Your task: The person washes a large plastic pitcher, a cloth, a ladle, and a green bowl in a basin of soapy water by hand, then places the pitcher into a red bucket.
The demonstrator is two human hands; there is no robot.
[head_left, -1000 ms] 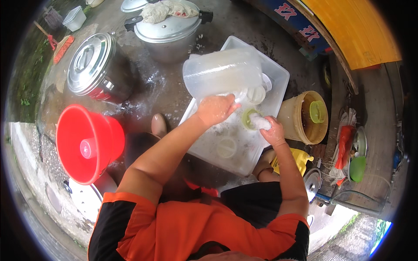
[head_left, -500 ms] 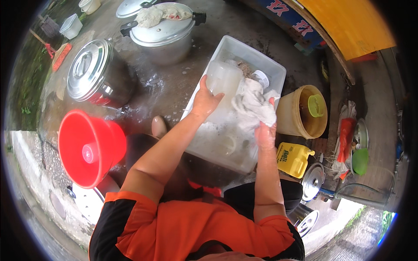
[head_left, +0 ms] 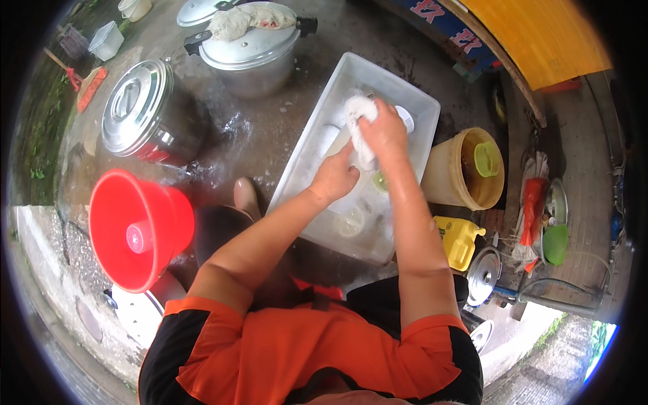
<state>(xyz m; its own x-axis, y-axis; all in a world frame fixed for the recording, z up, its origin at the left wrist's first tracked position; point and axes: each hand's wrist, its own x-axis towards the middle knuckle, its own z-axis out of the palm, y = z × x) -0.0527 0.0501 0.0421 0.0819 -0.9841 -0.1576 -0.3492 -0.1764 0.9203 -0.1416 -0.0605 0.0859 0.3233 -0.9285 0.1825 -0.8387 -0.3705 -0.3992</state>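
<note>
Clearly wet — grey ground (head_left: 223,125) around the tub (head_left: 398,88), greenery (head_left: 40,128) far left.

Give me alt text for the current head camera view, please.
A person's right hand holds a white cloth over a pale plastic tub, the left hand near the cloth. A red basin is at left, a cream bucket at right, and lidded metal pots farther off on wet ground.

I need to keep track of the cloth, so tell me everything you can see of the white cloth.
The white cloth looks like soft fabric, bunched into a long, rumpled wad. The right hand grips its right side, over the whitish plastic tub. The left hand is close to its lower part; whether they touch, or what lies directly beneath, I cannot tell.
</note>
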